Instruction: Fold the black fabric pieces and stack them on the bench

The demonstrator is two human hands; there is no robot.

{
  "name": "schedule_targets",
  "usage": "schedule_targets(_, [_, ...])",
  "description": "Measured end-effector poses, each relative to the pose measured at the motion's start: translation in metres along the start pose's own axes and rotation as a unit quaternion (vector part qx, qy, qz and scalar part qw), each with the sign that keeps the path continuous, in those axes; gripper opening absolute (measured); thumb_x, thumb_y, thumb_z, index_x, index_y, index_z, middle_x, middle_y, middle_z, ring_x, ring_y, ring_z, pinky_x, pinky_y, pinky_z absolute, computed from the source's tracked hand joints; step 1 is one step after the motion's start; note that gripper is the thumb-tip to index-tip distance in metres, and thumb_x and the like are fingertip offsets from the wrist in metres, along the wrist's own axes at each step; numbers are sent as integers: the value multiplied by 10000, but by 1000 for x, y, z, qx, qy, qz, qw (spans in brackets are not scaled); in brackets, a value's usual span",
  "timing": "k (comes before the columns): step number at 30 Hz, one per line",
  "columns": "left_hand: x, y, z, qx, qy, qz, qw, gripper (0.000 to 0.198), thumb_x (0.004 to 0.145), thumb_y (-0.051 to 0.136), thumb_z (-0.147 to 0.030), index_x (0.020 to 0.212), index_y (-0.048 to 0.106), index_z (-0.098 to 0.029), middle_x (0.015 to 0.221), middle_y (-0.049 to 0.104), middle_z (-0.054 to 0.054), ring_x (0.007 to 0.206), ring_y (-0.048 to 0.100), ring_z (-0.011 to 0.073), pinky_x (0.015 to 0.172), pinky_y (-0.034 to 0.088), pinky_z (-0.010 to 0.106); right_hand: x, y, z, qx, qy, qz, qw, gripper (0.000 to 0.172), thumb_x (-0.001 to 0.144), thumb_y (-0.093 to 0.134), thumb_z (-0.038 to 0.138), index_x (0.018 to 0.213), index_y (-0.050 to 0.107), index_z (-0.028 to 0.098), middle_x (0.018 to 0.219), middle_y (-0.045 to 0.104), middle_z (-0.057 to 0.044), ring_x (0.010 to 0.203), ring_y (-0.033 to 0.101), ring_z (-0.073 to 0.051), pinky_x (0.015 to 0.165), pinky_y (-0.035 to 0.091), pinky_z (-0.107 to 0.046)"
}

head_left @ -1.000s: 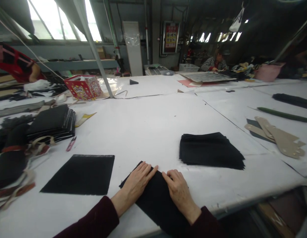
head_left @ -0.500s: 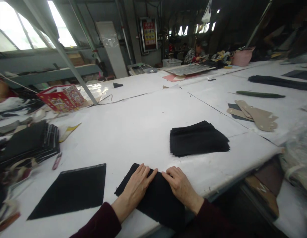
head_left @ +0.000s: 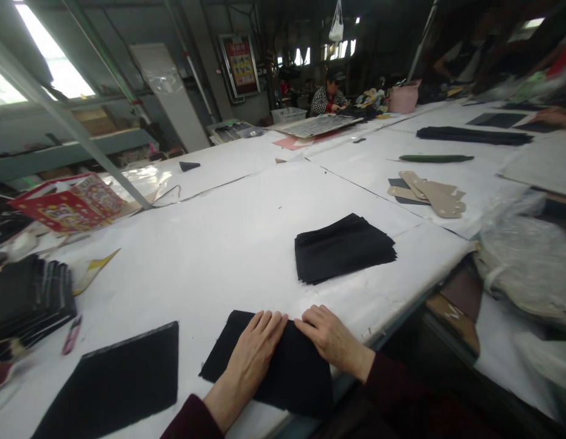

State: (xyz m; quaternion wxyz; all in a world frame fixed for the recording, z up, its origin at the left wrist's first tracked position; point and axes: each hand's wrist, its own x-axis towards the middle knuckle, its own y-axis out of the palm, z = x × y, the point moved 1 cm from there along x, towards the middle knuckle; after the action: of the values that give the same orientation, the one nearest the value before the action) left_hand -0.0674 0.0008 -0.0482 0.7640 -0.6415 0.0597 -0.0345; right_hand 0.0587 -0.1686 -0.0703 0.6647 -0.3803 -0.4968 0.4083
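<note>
A black cloth piece [head_left: 305, 375] lies at the near edge of the white table [head_left: 209, 244], partly over the edge. My left hand [head_left: 259, 344] rests flat on it, fingers stretched toward its far edge. My right hand [head_left: 331, 338] pinches the far edge of the same cloth, thumb and fingers close together. Another black piece [head_left: 122, 378] with a grey strip along its top lies to the left. Beyond my right hand sits a stack of black cloth pieces [head_left: 344, 249].
At the left are a dark folded pile [head_left: 27, 292], pink snips [head_left: 71, 335] and a red patterned bag [head_left: 72, 201]. Beige templates [head_left: 435, 195], a long green object [head_left: 435, 158] and a plastic-wrapped bundle [head_left: 529, 262] are at the right. People sit or stand farther back.
The view has turned right, so the surroundings have shifted left. My left hand's fingers have come closer together on the cloth; my right hand remains at its far edge.
</note>
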Motion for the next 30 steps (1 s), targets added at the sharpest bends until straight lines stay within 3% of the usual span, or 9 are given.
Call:
schedule_targets(3, [1,0,-5,-3,-1,13,1000,590,869,382,-37,1449,319,-128,1249,532,96,1136,496,217,1038,421,354,-4,-3,-2,-16,-11,3,1000,276,884,492,56,1132,577,142,904,524,-54,856,435,-218,753,366,-362])
schedule_targets(7, [4,-2,-12,19,-6,21,1000,650,860,402,-46,1477,281,-210,1174,556,85,1063,531,224,978,456,386,-9,-7,-4,-33,-21,7,999,259,912,498,79,1154,566,138,891,521,-47,843,435,-215,747,364,-357])
schedule_targets(13, [6,7,-16,2,11,-5,1000,665,828,392,-17,1464,313,-191,1341,502,91,1221,459,229,1091,368,396,-15,-14,-5,-55,-30,19,998,183,951,493,123,1112,579,136,893,532,-50,838,440,-217,745,366,-357])
schedule_targets(16, [7,10,-18,-3,15,3,1000,676,817,381,3,1465,311,-172,1341,513,87,1206,472,215,1064,398,358,-18,-18,-5,-68,-34,9,997,182,958,480,124,1107,584,130,883,536,-55,828,443,-218,742,370,-358])
schedule_targets(20, [7,8,-24,19,16,2,1000,765,808,403,-3,1507,207,-245,1324,517,93,1185,493,238,1038,428,391,-23,-23,-6,-88,-37,-3,995,214,957,472,113,1146,572,116,887,542,-63,826,450,-222,746,370,-368])
schedule_targets(30, [5,12,-27,27,9,-11,1000,865,775,404,15,1517,113,-321,1340,498,90,1222,475,256,1053,425,414,-42,-26,-10,-38,32,26,998,169,955,453,106,1052,584,152,910,539,-53,842,452,-220,771,367,-371])
